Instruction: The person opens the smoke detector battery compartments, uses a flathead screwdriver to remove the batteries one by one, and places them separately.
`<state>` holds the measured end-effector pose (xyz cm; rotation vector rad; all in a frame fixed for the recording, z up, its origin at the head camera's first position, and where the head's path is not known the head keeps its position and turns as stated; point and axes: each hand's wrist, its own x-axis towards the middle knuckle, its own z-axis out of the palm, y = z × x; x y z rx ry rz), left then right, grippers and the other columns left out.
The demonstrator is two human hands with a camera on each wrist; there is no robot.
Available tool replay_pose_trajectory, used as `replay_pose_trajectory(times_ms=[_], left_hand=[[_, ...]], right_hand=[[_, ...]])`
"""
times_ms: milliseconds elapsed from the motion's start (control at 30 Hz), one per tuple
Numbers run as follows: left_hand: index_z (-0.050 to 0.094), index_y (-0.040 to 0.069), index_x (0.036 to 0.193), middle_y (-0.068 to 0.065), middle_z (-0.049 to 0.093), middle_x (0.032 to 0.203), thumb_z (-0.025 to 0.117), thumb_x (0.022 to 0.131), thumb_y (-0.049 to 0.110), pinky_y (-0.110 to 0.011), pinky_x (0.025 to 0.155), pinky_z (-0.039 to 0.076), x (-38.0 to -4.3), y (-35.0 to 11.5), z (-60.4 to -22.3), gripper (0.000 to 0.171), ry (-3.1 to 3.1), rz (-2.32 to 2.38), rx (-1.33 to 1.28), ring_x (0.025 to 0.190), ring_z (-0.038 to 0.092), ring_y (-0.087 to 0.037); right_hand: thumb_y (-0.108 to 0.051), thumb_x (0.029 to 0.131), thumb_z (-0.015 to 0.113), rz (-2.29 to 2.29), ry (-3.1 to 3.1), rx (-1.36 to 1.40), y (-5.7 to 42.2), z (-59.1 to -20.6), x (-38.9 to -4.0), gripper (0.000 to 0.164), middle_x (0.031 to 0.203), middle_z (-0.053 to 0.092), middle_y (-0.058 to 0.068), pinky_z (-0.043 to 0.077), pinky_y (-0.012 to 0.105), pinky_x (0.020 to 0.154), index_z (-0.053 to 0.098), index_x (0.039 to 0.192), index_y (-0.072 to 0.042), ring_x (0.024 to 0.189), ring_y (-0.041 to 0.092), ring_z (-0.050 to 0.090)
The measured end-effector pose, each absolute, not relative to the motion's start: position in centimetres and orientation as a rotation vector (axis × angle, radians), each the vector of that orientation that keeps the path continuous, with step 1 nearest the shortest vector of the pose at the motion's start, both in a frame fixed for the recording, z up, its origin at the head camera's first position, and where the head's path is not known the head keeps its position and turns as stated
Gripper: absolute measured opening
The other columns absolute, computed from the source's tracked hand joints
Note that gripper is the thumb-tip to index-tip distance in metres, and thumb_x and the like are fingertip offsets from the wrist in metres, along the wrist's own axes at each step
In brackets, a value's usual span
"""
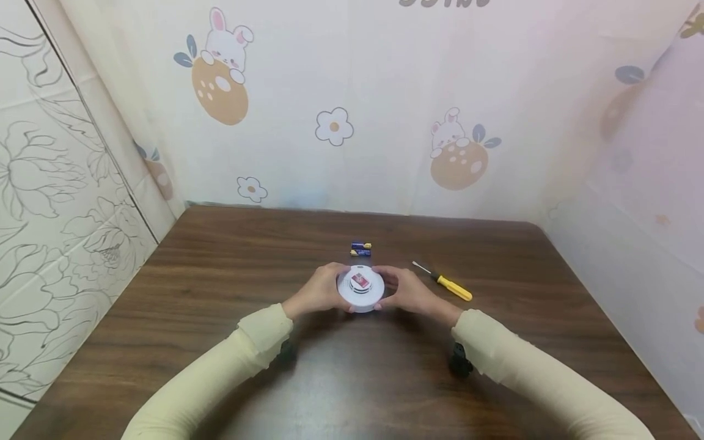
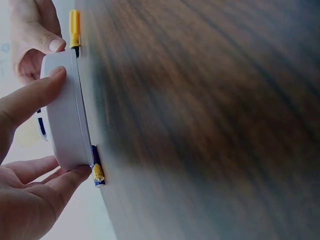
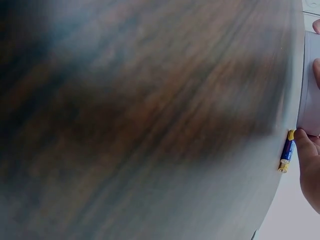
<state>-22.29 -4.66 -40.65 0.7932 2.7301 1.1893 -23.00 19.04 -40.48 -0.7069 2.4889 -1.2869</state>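
Both hands grip a round white smoke detector [image 1: 360, 288] [image 2: 67, 120] by its rim, over the middle of the table. A red label sits on its raised centre, which faces up. The left hand [image 1: 323, 289] holds the left side, with its thumb [image 2: 47, 87] on the near part of the rim and fingers at the far part. On the opposite side, the right hand [image 1: 411, 291] holds it with thumb and fingers spread along the edge. In the right wrist view only a slice of the detector [image 3: 310, 102] shows, beside the right hand [image 3: 311, 172].
Two blue-and-yellow batteries [image 1: 360, 252] lie side by side just behind the detector. To the right of the right hand lies a flat-blade screwdriver [image 1: 454, 287] with a yellow handle. The brown wooden table [image 1: 247, 244] ends at a printed curtain [image 1: 379, 165].
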Motion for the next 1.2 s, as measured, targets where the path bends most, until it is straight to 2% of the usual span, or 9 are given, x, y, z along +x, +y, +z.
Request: replay_pose_trajectory(times_ms=[533,1200], left_hand=[[0.051,-0.009,0.129,-0.021,0.056,0.125,0.092,0.061,0.018,-0.044,0.101,0.043,-22.8,-3.97,-40.6,0.084,2.732,1.107,0.664,0.112,0.052,-0.031],[0.05,-0.012,0.128,-0.026,0.055,0.123,0.092,0.057,0.014,-0.046,0.101,0.042,-22.54,-3.76,-41.03,0.086,2.739,1.118,0.739,0.114,0.051,-0.036]], right_hand=[[-0.015,0.07,0.086,-1.261,2.493,-0.698,19.05,-40.88,-23.75,0.078,0.136,0.051,0.016,0.043,0.041,0.101,0.047,0.137,0.0,0.126,0.03,0.047],[-0.013,0.07,0.085,-1.252,2.5,-0.687,19.24,-41.31,-23.46,0.078,0.136,0.05,0.017,0.043,0.04,0.101,0.046,0.137,0.0,0.127,0.03,0.046]])
